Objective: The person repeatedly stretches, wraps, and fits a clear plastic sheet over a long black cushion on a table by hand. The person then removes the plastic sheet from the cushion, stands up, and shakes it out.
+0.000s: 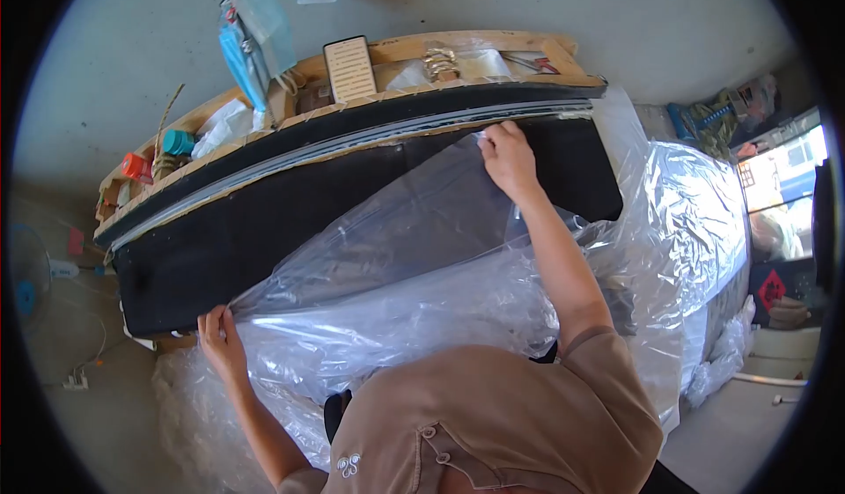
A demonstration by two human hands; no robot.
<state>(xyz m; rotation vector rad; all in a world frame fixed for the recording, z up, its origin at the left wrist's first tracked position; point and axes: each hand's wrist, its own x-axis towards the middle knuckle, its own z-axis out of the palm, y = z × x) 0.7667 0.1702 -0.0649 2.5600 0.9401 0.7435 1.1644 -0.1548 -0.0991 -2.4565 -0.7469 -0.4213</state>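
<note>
Clear plastic sheeting (414, 221) stretches slantwise over a long black panel (238, 221). My right hand (509, 161) pinches the sheet's upper edge close to the panel's far side, beside a pale metallic strip (352, 139). At the panel's lower left edge, my left hand (222, 335) grips another part of the same sheet, its fingers closed. Between my hands the sheet's edge runs fairly taut. The rest of the plastic lies crumpled in front of my body.
Beyond the panel, a wooden ledge (400, 52) holds a teal lid (178, 143), an orange container (136, 167), a label card (349, 68) and red-handled pliers (547, 65). Blue masks (242, 58) hang above. Shiny wrapped material (695, 221) stands right; a fan (26, 287) is left.
</note>
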